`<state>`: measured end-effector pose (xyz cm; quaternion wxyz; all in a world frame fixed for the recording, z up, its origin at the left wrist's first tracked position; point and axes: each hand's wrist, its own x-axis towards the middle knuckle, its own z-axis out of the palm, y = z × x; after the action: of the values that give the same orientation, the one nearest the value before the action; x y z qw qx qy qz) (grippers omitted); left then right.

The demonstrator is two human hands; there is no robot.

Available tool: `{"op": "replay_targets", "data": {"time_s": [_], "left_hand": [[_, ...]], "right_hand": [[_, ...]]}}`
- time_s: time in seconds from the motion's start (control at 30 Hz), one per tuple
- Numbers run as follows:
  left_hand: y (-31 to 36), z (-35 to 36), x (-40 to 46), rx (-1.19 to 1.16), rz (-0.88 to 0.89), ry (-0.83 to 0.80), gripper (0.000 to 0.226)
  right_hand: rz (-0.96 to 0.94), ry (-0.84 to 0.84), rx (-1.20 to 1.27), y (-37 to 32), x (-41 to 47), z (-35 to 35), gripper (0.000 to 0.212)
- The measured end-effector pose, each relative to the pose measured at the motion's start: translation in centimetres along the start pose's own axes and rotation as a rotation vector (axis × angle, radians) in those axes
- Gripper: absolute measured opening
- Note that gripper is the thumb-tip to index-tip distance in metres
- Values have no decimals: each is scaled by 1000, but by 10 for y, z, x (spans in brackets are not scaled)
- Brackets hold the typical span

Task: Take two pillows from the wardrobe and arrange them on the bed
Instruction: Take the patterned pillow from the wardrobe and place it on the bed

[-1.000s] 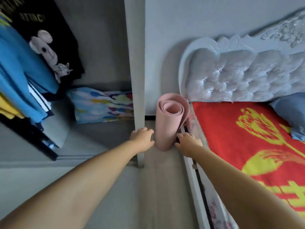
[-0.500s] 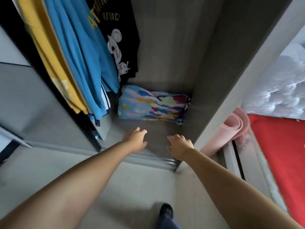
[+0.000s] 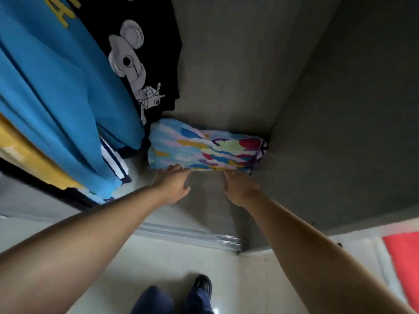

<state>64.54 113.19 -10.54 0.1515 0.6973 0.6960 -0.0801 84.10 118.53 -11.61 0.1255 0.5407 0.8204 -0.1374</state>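
1. Inside the wardrobe (image 3: pixel 249 64), head view — left hand (image 3: pixel 173 185): arm stretched forward and down, palm down, fingers spread and loose, fingertips (image 3: pixel 178 167) touching the near edge of the pillow (image 3: pixel 204 147). Nothing clasped.
2. Right hand (image 3: pixel 239 189): arm extended alongside the left, palm down, fingers apart, tips at the pillow's near edge towards its right end. Not closed on anything.
3. Pillow: multicoloured cover — pale blue with patches of yellow, pink, red and green. Lies flat on the wardrobe floor, pushed into the back right corner, against the rear panel and close to the right side wall. Whether a second pillow lies under it cannot be told.
4. Hanging garments, left of the pillow: black shirt (image 3: pixel 140 53) with a white cartoon print, its hem just above the pillow's left end; blue shirt (image 3: pixel 56 87) with yellow lettering, in front of it; yellow garment (image 3: pixel 25 155) at the far left edge. A navy-and-white striped hem (image 3: pixel 113 159) hangs beside the left hand.
5. Sliding-door track (image 3: pixel 188 236): metal, runs along the wardrobe threshold beneath both forearms.
6. Floor (image 3: pixel 158 268): pale. One dark shoe (image 3: pixel 203 286) and dark blue trouser legs at the lower edge.
7. Bed (image 3: pixel 403 264): red cover, lower right corner, well apart from the pillow.
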Motion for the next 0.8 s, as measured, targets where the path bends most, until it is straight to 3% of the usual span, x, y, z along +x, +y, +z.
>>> {"op": "replay_targets", "data": {"time_s": [0.2, 0.4, 0.63, 0.77, 0.8], "left_hand": [[-42, 51, 93, 54, 91, -89, 56], [-75, 70, 218, 94, 154, 0, 58], [-100, 98, 336, 196, 127, 32, 64], [-112, 131, 396, 351, 275, 335, 70], [-116, 140, 412, 381, 265, 316, 73]], "right_hand": [[70, -63, -10, 10, 106, 27, 59], [203, -164, -57, 31, 199, 54, 58], [139, -105, -32, 38, 311, 90, 62], [92, 29, -102, 60, 385, 114, 72], [85, 52, -129, 67, 401, 120, 74]]}}
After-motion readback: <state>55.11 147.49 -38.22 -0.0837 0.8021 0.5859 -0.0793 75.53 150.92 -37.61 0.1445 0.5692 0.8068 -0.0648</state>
